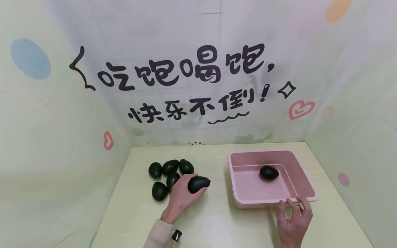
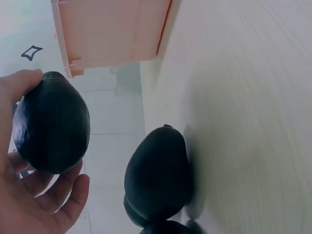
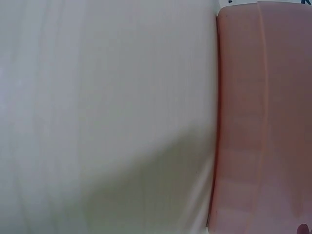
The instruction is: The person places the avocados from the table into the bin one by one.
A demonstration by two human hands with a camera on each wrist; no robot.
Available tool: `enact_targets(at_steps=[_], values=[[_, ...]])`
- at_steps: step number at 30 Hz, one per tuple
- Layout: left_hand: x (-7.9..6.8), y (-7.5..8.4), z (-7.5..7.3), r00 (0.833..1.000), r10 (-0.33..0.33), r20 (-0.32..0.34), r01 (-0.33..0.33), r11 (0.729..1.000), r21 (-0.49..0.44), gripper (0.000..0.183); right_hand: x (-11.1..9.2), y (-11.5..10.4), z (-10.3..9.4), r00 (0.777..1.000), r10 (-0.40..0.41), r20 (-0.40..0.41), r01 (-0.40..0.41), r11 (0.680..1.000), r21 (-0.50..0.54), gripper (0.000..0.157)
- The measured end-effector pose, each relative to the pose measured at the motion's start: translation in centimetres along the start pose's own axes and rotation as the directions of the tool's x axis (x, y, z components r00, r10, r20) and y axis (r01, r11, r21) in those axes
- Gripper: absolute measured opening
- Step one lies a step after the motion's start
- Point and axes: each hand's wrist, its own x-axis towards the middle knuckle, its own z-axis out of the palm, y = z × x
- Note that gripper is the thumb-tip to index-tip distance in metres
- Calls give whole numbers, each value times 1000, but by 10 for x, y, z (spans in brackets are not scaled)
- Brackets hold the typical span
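My left hand grips a dark green avocado between thumb and fingers. In the left wrist view this avocado is raised off the table. Several more avocados lie grouped on the table beside and behind that hand. To the right stands a pink plastic bin with one avocado on its floor. At the bin's near right rim, my right hand holds the edge with bent fingertips. Only a fingertip of it shows at the corner of the right wrist view.
The pale wooden table meets a printed backdrop at the back and on both sides. A small black object shows beside the left sleeve. The bin's outer wall rises from the tabletop.
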Motion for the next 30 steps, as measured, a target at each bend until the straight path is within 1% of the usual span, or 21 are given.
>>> enact_targets(at_steps=[4, 9, 15, 19, 25, 30], values=[[4, 3, -1, 1000, 16, 15, -16, 1000, 0, 57, -1, 1, 0, 1000, 4, 2, -4, 1000, -6, 49], [9, 6, -1, 999, 34, 30, -35, 999, 25, 58, -2, 3, 0, 1000, 7, 3, -7, 1000, -12, 51], [11, 8, -2, 997, 49, 56, -52, 998, 47, 59, -2, 3, 0, 1000, 5, -4, -5, 1000, -9, 52], [13, 10, -3, 996, 64, 56, -67, 996, 56, 58, -2, 4, 0, 1000, 4, -9, -4, 1000, -5, 55], [16, 15, -4, 994, 97, 55, -101, 991, 90, 56, -1, 1, 1, 999, -15, -51, 15, 1000, 1, 54], [18, 18, -4, 993, 101, 68, -107, 990, 89, 57, -2, 3, 2, 999, -16, -50, 16, 1000, -2, 55]])
